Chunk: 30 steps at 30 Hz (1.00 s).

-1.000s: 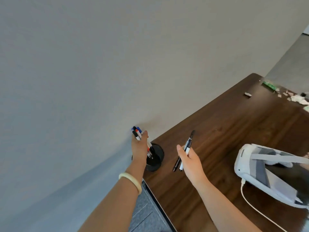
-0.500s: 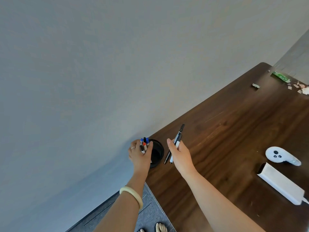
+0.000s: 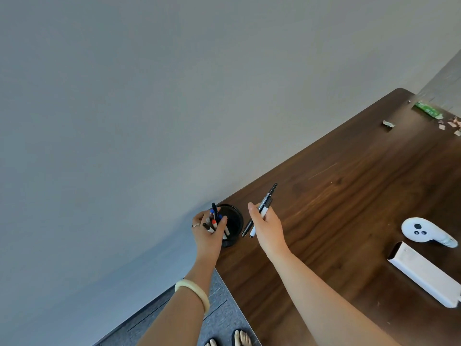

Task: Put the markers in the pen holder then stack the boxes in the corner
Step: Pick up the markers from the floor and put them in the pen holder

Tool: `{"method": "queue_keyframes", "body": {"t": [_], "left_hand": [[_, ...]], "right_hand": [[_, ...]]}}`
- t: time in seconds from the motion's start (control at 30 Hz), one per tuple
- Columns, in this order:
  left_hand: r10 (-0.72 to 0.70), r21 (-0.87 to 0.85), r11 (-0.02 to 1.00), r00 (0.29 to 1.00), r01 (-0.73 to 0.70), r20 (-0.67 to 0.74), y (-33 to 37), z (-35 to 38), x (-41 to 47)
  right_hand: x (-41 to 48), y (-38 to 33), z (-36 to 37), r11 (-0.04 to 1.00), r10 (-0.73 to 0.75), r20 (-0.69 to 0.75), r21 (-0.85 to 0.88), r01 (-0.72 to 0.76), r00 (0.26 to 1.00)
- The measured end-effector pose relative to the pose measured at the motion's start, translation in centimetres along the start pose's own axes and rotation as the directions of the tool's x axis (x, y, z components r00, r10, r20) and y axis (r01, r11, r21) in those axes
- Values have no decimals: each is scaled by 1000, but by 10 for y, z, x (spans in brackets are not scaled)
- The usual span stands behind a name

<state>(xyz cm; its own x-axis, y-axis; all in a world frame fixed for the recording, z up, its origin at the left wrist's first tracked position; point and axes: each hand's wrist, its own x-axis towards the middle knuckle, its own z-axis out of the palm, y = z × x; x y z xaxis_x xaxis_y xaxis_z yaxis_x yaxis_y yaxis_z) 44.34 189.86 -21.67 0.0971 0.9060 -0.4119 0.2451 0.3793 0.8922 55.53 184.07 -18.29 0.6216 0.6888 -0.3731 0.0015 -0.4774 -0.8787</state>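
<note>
A black mesh pen holder [image 3: 234, 222] stands on the corner of the dark wooden table [image 3: 349, 196], next to the wall. My left hand [image 3: 208, 233] is over its left rim, closed around a bunch of markers [image 3: 215, 219] with blue, red and black caps, their lower ends inside the holder. My right hand [image 3: 265, 227] hovers just right of the holder and grips two black markers [image 3: 262, 209] that point up and to the right. A long white box [image 3: 424, 273] lies at the table's right edge.
A white handheld controller [image 3: 419, 231] lies beside the white box. Green packaging [image 3: 427, 111] and small paper scraps [image 3: 449, 124] sit at the far right corner. The grey wall runs along the table's left side. Grey carpet and my sandalled feet [image 3: 227, 339] are below.
My left hand has lowered its bunch of markers into the holder's mouth. My right hand stays beside the holder with its two markers. The view has tilted down slightly.
</note>
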Motion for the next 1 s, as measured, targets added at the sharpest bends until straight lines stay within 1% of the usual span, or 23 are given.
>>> {"method": "queue_keyframes", "body": {"t": [0.1, 0.2, 0.27, 0.3, 0.47, 0.6, 0.8, 1.0], "left_hand": [[14, -5, 1000, 999, -14, 33, -6, -5, 0], [86, 74, 993, 994, -91, 66, -7, -11, 1], [119, 55, 991, 989, -124, 88, -6, -15, 0], [111, 36, 993, 990, -115, 91, -6, -17, 0], [102, -11, 995, 988, -101, 112, -7, -22, 1], [91, -56, 995, 988, -84, 122, -4, -21, 1], [45, -108, 994, 991, -32, 126, -6, -21, 5], [30, -115, 993, 990, -14, 139, 0, -23, 1]], "right_hand": [[3, 1, 8, 997, -66, -1, 41, 66, 998], [11, 2, 18, 993, -112, -5, 36, 113, 994], [17, 5, 26, 992, -126, -3, 27, 126, 992], [20, 7, 30, 992, -127, -4, 14, 127, 992], [28, 16, 41, 968, -162, 4, -195, 159, 987], [24, 13, 39, 948, -192, -4, -259, 185, 981], [20, 12, 35, 965, -196, -34, -185, 187, 980], [17, 10, 28, 967, -184, -35, -185, 174, 982]]}}
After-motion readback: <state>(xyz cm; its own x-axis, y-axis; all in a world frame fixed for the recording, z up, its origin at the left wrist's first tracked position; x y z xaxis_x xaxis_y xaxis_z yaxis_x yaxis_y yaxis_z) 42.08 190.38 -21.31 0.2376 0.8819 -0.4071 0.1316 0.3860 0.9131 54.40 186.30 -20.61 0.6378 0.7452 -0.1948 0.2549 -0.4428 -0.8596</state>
